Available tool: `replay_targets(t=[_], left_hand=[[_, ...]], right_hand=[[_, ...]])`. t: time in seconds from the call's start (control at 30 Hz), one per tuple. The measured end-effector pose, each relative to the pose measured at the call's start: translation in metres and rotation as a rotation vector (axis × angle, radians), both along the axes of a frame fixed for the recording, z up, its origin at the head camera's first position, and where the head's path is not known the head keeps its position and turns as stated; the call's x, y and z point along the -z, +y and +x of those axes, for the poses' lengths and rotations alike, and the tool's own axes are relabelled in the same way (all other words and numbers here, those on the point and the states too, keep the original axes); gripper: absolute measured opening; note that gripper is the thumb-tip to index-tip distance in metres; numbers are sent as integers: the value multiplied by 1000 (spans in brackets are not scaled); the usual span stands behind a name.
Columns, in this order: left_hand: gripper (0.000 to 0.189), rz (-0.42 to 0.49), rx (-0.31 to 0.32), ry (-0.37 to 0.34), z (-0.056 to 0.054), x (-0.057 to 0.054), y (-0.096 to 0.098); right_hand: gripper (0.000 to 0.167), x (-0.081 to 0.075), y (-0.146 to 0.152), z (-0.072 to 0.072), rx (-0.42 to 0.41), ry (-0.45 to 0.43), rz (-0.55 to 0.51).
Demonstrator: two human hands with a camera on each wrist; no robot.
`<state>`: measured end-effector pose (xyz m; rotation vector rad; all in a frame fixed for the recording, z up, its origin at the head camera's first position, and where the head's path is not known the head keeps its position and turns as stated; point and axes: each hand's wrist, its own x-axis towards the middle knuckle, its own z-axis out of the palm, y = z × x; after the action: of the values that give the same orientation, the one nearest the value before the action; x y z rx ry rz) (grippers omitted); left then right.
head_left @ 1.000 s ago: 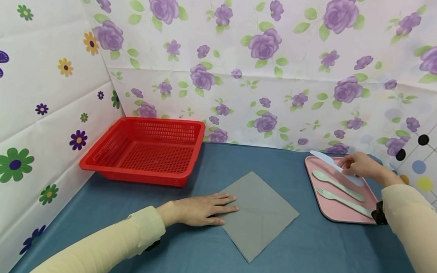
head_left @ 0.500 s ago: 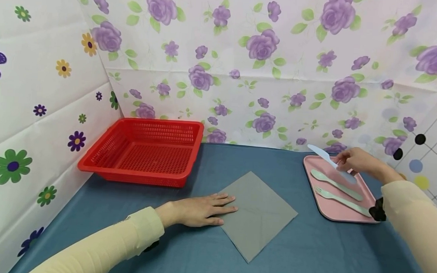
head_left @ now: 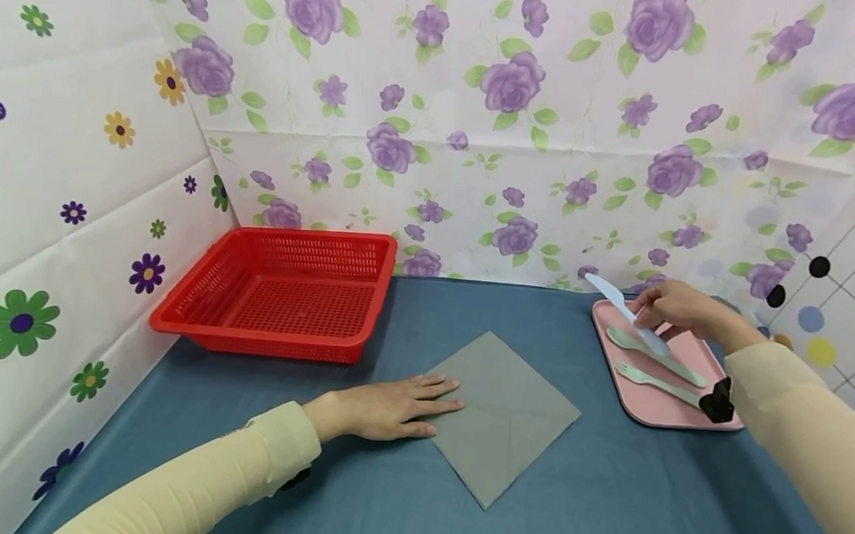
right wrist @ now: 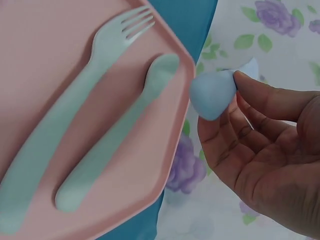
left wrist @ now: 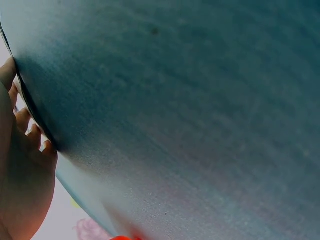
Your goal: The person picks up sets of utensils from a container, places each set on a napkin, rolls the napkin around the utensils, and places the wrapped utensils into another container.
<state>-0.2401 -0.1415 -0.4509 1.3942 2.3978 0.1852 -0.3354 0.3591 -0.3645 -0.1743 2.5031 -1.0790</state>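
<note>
My right hand point(head_left: 675, 306) pinches a pale blue plastic knife point(head_left: 627, 311) between thumb and fingers, raised over the pink tray point(head_left: 638, 407). In the right wrist view the knife's rounded handle end point(right wrist: 212, 95) faces the camera. On the tray lie a mint green spoon point(right wrist: 117, 135) and, beside it, a mint green fork point(right wrist: 65, 110). My left hand point(head_left: 391, 408) lies flat with spread fingers, fingertips on the left corner of a grey folded napkin point(head_left: 502, 420). The left wrist view catches only part of that hand point(left wrist: 30, 150), close over the blue cloth.
A red perforated basket point(head_left: 271, 339) stands at the back left, with nothing seen in it. Blue cloth point(head_left: 386, 499) covers the table. Floral sheets point(head_left: 465, 100) rise behind it, and other patterned sheets stand at both sides.
My right hand has lifted the knife up from the tray and shifted it a little leftward. The left hand has stayed at the napkin's corner.
</note>
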Motion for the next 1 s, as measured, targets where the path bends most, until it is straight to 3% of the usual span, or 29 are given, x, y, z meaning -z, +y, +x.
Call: replay_targets(t=[0.33,1.0], left_hand=[[61,6,6,9,0,1,1],[62,-8,-3,-1,-1,1,0]], right_hand=[[37,-3,-26,6,-5,-31,-79],[41,2,-53,14,-21,-67,-129]])
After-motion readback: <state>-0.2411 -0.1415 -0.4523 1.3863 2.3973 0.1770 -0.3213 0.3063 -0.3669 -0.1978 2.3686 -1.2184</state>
